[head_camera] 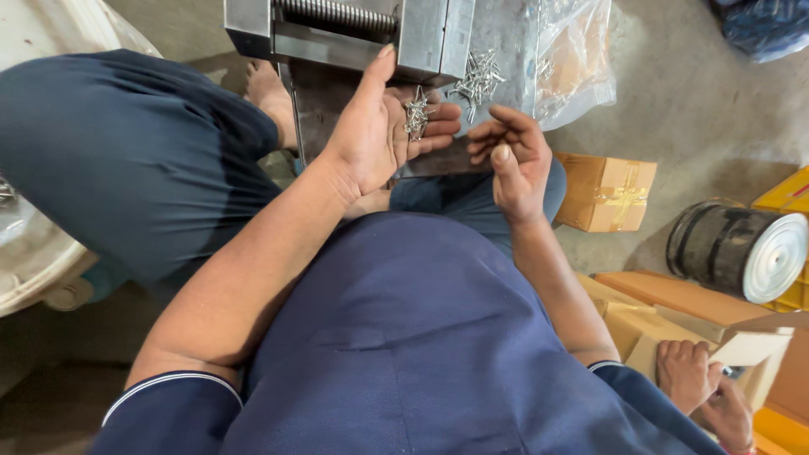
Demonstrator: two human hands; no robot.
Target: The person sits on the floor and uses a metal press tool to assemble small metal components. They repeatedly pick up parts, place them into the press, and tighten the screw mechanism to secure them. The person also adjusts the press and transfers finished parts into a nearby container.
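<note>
The left hand (383, 139) lay palm up and cupped, fingers curled just enough to make a shallow bowl, and in that bowl sat a small bunch of silvery nails (415, 114), kept from spilling by the bent fingertips. Its thumb reached up against the lower edge of the grey metal machine (354, 29), as though steadying the hand there. Just beside it the right hand (512, 160) hovered half closed, fingers bent toward the thumb in a picking pose close to the cupped nails; whether anything was pinched between them could not be told. Beyond the fingers a loose heap of nails (479, 77) lay on the flat metal plate (506, 34) at the machine's side, near enough for either hand to draw from. A clear plastic bag (577, 55) rested against that plate on the right. The person sat low on the concrete floor (674, 109) in dark blue clothes, knees spread so that the machine stood between them. Further right were a taped cardboard box (605, 192), a dark roll with a pale end face (740, 248) and yellow boxes (788, 198). At the lower right corner another person's hands (704, 388) held a pale carton flap (754, 350), well apart from the nails.
</note>
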